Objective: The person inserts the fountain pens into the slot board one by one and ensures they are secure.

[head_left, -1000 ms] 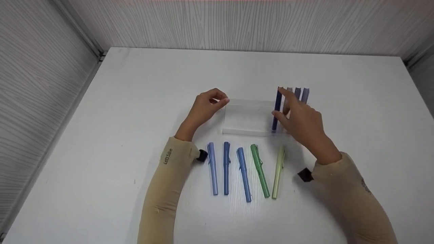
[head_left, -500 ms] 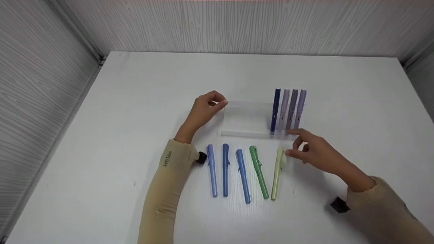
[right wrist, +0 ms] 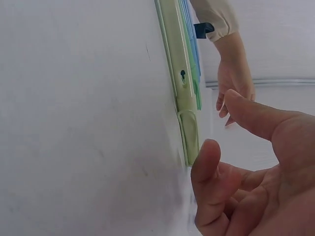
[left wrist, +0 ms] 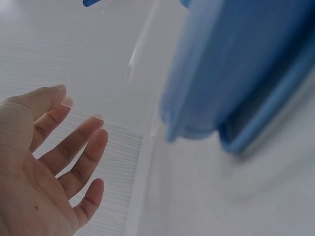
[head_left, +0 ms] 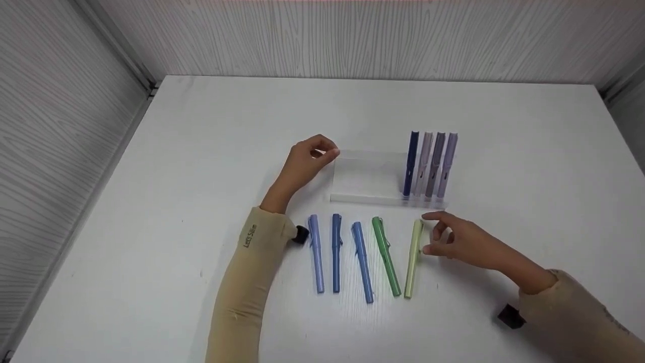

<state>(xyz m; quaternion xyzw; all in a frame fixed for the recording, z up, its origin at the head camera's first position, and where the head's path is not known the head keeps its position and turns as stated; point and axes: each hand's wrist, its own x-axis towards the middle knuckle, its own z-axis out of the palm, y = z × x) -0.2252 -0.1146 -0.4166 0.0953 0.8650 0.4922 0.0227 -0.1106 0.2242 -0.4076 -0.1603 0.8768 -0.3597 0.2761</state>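
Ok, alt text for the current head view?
The right hand hovers beside a yellow-green pen, rightmost of five lying in a row on a white table. The left hand pinches a corner of a clear pen stand holding a navy pen and three purple-toned pens at its right end.

A pale-green pen (head_left: 413,259) lies flat before a clear rack (head_left: 370,177).

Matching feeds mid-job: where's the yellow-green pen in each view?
Head: yellow-green pen in the lower half, right of centre, just left of the right hand.
Left wrist: not in it.
Right wrist: upper middle, slanting down from the top edge.
Shared landmark: the left hand, near centre in head, lower left in left wrist, upper right in right wrist.
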